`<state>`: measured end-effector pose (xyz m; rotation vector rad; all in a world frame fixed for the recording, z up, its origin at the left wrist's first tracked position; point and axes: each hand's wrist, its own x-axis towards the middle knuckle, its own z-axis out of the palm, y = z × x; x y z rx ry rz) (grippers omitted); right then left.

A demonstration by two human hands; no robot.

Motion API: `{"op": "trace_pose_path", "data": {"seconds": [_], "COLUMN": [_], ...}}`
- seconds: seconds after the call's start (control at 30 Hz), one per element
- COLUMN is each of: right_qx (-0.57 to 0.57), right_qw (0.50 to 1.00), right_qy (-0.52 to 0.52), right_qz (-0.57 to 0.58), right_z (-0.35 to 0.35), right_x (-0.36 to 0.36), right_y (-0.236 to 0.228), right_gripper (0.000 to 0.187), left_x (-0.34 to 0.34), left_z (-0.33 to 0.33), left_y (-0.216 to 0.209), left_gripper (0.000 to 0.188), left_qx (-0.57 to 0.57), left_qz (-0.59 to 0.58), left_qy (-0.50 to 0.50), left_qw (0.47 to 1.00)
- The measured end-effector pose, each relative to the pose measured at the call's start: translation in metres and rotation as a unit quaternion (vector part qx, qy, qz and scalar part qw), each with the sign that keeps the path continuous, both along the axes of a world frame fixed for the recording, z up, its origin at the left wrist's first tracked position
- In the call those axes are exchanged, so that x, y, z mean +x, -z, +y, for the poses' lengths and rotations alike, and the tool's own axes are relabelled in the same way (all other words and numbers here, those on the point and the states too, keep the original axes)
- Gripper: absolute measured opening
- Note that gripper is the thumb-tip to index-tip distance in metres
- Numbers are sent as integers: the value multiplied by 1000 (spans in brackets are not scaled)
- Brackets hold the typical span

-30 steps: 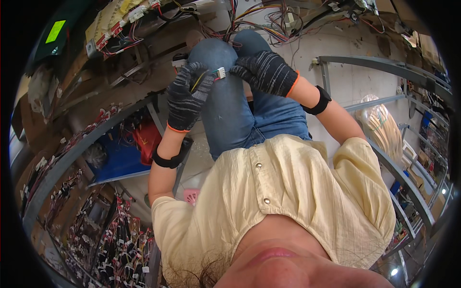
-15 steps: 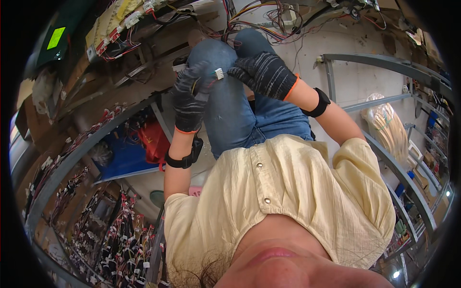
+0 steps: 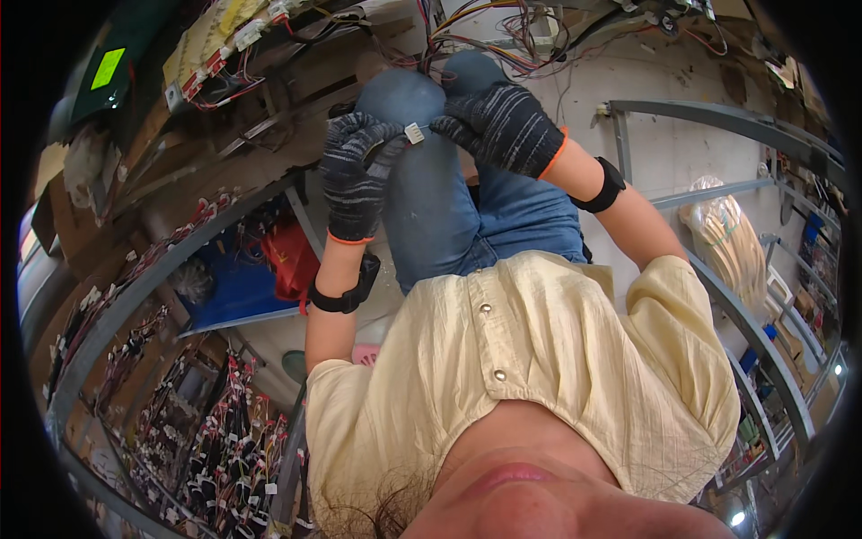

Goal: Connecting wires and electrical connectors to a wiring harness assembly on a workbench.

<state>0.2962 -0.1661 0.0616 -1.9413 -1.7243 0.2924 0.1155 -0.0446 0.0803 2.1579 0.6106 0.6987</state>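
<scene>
A small white plug connector (image 3: 413,134) is held up above my knees, between my two gloved hands. My left hand (image 3: 361,175), in a dark grey striped glove with an orange cuff, has thumb and fingertips pinched at the connector's left side. My right hand (image 3: 505,128), in a matching glove, is closed with its fingertips just right of the connector. A short, thin wire seems to run from the connector into that pinch; the rest of it is hidden by the fingers.
Bundles of coloured wires (image 3: 485,36) lie on the bench ahead. A device with a lit green screen (image 3: 109,69) stands far left. Metal rails (image 3: 718,121) flank me. Many wire harnesses (image 3: 229,449) hang at lower left. A bagged bundle (image 3: 729,238) is at right.
My left hand, blurred before, is now steady, its fingertips closed at the connector. The connector has tilted slightly, and my right hand has shifted a little to the right.
</scene>
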Motion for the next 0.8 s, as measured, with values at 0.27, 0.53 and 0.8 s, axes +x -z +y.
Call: {"op": "trace_pose_path", "data": {"seconds": [0.27,0.53,0.8], "right_qx": [77,11,-34], "right_qw": [994,996,984], "right_qy": [-26,-84,-166], "right_qz": [-68,-26,-53], "right_z": [10,16,29], "right_x": [10,20,28], "right_y": [15,2,-6], "right_gripper": [33,37,36], "left_x": [0,3,-3], "left_z": [-12,-12,0], "left_y": [-5,-23,-9], "left_gripper": [16,14,17], "left_qx": [142,195,-19], "left_qz": [69,241,107], "left_qy": [-22,-9,-4], "left_qw": [987,951,994]}}
